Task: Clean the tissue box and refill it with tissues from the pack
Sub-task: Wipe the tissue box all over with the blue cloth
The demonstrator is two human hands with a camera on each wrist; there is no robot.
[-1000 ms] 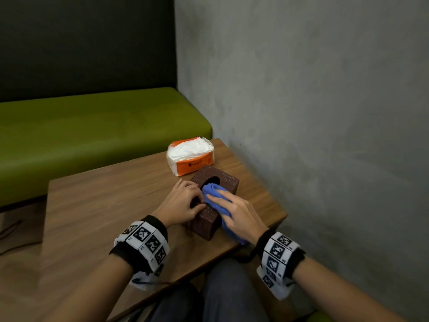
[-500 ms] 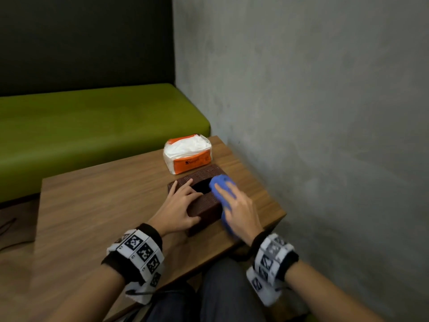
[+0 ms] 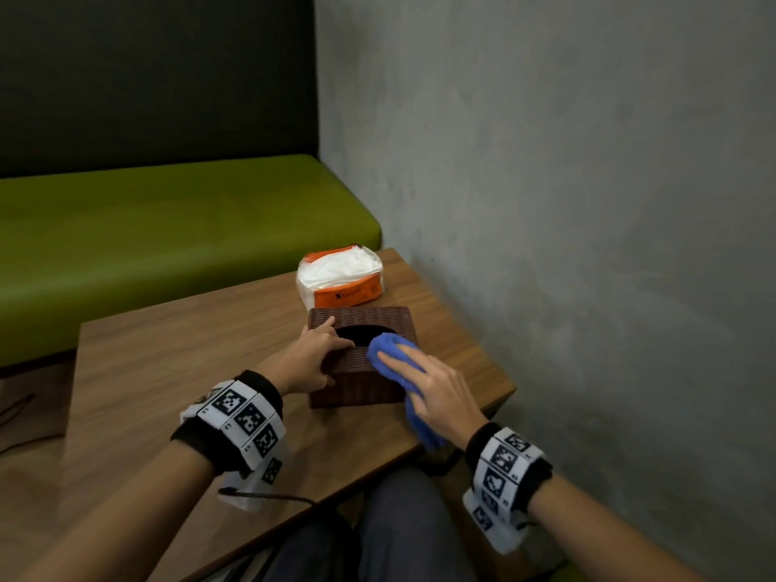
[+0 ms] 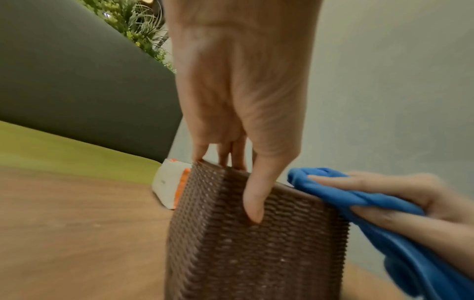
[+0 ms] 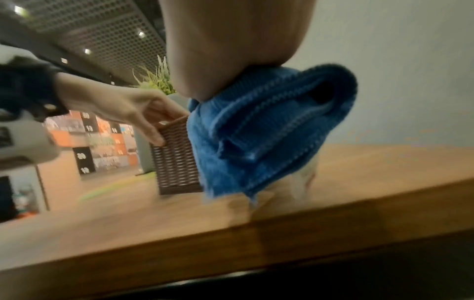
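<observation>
On the left is a long green bench (image 3: 168,228) against a dark wall. In front of it stands a wooden table (image 3: 176,371).

The left hand (image 3: 308,363) rests on the brown woven tissue box (image 3: 361,384). Its fingers lie on top near the hole, and the thumb (image 4: 254,194) presses down the near side. The hand grips the box to keep it from sliding.

The box sits near the right end of the table, close to the front edge. The hole on top looks dark, and no tissue sticks out of it. What is inside cannot be seen.

Just behind the box lies the tissue pack (image 3: 340,277), orange and white. White tissues show at its top, so it looks open. It looks full.

The right hand (image 3: 436,390) lies on a blue cloth (image 3: 394,359). Its fingers are straight and push the cloth onto the top right edge of the box. The rest of the cloth hangs down the right side.

On the far right is a bare grey wall (image 3: 588,203).

So the cleaning looks to be under way. The refill looks not yet started.
</observation>
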